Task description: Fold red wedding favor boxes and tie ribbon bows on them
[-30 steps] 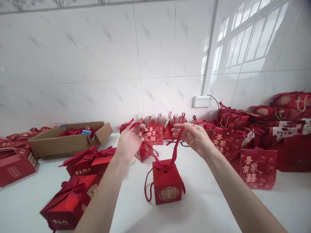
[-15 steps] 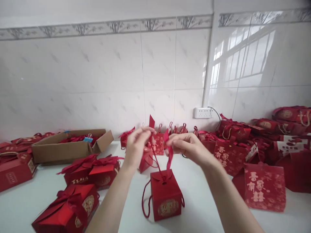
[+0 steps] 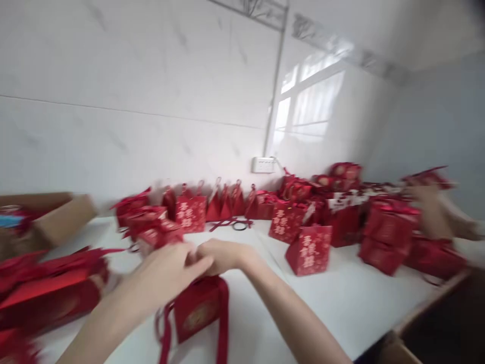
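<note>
A small red gift box (image 3: 199, 311) with a gold emblem stands on the white table (image 3: 333, 308) in front of me, blurred by motion. Its red ribbon (image 3: 223, 323) hangs down the box's right side. My left hand (image 3: 166, 273) and my right hand (image 3: 223, 255) meet just above the box's top, fingertips together, pinching the ribbon there. The exact grip is hidden by blur and by my own fingers.
Many red gift bags (image 3: 308, 250) and boxes (image 3: 390, 235) crowd the back and right of the table. A cardboard box (image 3: 56, 222) sits at the left, red boxes (image 3: 45, 288) beside it. Another person's hand (image 3: 430, 212) reaches in at the far right. A wall socket (image 3: 263, 164) is behind.
My hands have dropped from held high with the ribbon ends to just above the box top and come together. The view has swung right, revealing the table's right end and another person's hand.
</note>
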`<state>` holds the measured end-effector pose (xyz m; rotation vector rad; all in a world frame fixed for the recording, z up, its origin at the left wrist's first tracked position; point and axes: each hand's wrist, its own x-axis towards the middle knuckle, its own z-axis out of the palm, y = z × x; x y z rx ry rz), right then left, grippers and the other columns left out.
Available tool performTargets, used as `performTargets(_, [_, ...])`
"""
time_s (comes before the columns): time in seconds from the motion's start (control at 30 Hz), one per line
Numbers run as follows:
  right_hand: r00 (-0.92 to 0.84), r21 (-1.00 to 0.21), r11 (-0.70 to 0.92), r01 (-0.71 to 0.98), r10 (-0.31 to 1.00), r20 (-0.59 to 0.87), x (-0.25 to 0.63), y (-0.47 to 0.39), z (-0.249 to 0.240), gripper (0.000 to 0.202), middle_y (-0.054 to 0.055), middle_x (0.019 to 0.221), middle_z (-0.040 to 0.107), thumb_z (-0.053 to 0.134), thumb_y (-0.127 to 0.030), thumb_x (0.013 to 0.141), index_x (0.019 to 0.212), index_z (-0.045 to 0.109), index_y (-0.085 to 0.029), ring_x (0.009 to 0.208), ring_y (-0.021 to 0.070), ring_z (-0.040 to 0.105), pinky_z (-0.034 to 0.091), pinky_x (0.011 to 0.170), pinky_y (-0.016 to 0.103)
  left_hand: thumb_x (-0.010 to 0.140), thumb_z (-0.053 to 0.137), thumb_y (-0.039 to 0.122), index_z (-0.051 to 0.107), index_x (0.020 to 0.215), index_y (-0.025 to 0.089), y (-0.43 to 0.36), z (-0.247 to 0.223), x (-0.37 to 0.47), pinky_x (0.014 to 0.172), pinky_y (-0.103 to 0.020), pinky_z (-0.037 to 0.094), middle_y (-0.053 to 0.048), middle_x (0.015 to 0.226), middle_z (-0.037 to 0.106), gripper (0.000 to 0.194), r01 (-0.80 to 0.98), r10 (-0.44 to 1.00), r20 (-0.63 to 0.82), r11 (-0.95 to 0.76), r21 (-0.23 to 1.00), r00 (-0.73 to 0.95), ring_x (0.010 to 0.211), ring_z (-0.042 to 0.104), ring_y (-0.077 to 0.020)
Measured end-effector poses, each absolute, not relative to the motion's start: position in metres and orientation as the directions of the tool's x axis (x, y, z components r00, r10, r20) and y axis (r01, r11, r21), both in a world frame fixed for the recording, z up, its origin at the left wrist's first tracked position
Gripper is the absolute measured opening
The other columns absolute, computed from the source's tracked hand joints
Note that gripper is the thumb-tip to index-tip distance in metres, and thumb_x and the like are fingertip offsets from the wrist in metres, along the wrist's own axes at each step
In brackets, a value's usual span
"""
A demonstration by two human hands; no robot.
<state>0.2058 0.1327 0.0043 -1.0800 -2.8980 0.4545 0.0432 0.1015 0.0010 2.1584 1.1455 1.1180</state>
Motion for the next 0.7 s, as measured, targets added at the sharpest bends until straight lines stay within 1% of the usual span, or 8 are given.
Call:
performTargets(0.07, [-0.742,-0.225,0.712,0.665,0.663,-0.098,0.211,0.13,0.002,0.022,0.0,0.08,0.069,0.054,-0.012,0.076,0.091,0.07,-0.016,0.065,0.0116,0.057,0.042,0.059,0.019,0.06,0.073,0.045,0.06,0.052,0.024,0.116,-0.035,0.047,0.032,-0.02,0.03,0.006,0.044,0.058,0.026,0.645,0.803,0.44,-0.589,0.486,0.402,0.036,0.054,-0.0147])
performTargets(0.13, [-0.731,-0.163,0.714,0.681,0.677,-0.084,0.218,0.127,0.0,0.026,-0.002,0.083,0.068,0.05,-0.013,0.08,0.098,0.068,-0.018,0.069,0.0111,0.058,0.043,0.062,0.017,0.052,0.074,0.049,0.058,0.048,0.025,0.136,-0.064,0.048,0.038,-0.024,0.042,0.004,0.05,0.062,0.029,0.659,0.732,0.553,-0.647,0.384,0.398,0.043,0.058,-0.0172])
performTargets(0.23, [-0.684,-0.045,0.683,0.729,0.722,-0.106,0.221,0.123,-0.001,0.027,0.002,0.091,0.067,0.045,-0.017,0.084,0.1,0.067,-0.018,0.072,0.0131,0.058,0.042,0.057,0.02,0.053,0.067,0.058,0.064,0.055,0.029,0.161,-0.087,0.044,0.042,-0.026,0.048,0.002,0.058,0.065,0.03,0.6,0.65,0.622,-0.726,0.338,0.436,0.049,0.063,-0.02])
performTargets(0.37, [-0.641,0.003,0.642,0.766,0.765,-0.059,0.216,0.119,-0.007,0.024,0.01,0.099,0.065,0.044,-0.023,0.086,0.091,0.065,-0.013,0.074,0.0176,0.056,0.035,0.05,0.025,0.071,0.053,0.054,0.069,0.072,0.028,0.154,-0.075,0.035,0.066,-0.03,0.054,-0.002,0.08,0.07,0.031,0.598,0.706,0.471,-0.704,0.384,0.528,0.075,0.067,-0.0228])
performTargets(0.47, [-0.67,-0.092,0.667,0.74,0.743,0.0,0.214,0.112,-0.016,0.017,0.004,0.075,0.064,0.05,-0.024,0.081,0.074,0.061,-0.014,0.061,0.0136,0.05,0.031,0.049,0.024,0.079,0.045,0.039,0.064,0.081,0.022,0.127,-0.049,0.033,0.078,-0.029,0.051,-0.004,0.091,0.068,0.026,0.595,0.748,0.31,-0.658,0.461,0.587,0.085,0.064,-0.0208])
performTargets(0.57, [-0.612,-0.4,0.6,0.693,0.782,0.115,0.217,0.107,-0.022,0.011,-0.004,0.056,0.052,0.054,-0.02,0.074,0.065,0.056,-0.015,0.051,0.0079,0.042,0.032,0.05,0.02,0.078,0.044,0.025,0.059,0.079,0.02,0.109,-0.035,0.038,0.068,-0.028,0.048,-0.002,0.084,0.065,0.015,0.629,0.781,0.254,-0.614,0.476,0.57,0.075,0.061,-0.0181])
performTargets(0.63, [-0.587,-0.506,0.541,0.671,0.805,0.082,0.221,0.108,-0.021,0.009,-0.004,0.056,0.052,0.054,-0.017,0.072,0.064,0.058,-0.014,0.05,0.0065,0.04,0.032,0.049,0.018,0.077,0.047,0.023,0.059,0.076,0.02,0.104,-0.034,0.041,0.071,-0.028,0.047,-0.002,0.088,0.063,0.012,0.601,0.759,0.244,-0.634,0.486,0.603,0.079,0.061,-0.0177])
performTargets(0.7, [-0.628,-0.518,0.534,0.667,0.779,-0.005,0.223,0.111,-0.016,0.01,-0.003,0.058,0.056,0.054,-0.017,0.072,0.068,0.063,-0.015,0.049,0.0066,0.041,0.032,0.047,0.018,0.079,0.05,0.025,0.06,0.074,0.02,0.104,-0.038,0.041,0.074,-0.03,0.047,-0.003,0.093,0.062,0.012,0.58,0.752,0.232,-0.634,0.512,0.617,0.084,0.06,-0.0186])
